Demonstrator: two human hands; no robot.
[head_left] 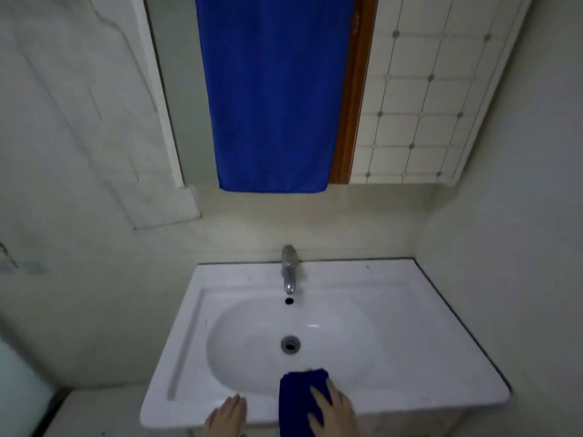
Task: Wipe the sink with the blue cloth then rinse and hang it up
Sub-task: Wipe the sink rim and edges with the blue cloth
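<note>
So the blue cloth [301, 402] is draped over the front rim of the white sink [410, 326], down at 6 o'clock, with its top edge just dipping into the basin. Right hand [331, 411] lies flat on top of it, fingers spread and pressing down, not really clenched around it. Left hand [225, 417] sits just beside at about 7 o'clock, open palm resting on the bare rim, holding nothing. The drain [290, 344] is dead centre of the bowl, the overflow hole [289, 300] is right above it, and the chrome faucet [289, 269] is at 12 o'clock. A big blue towel [271, 96] hangs on the wall above.
</note>
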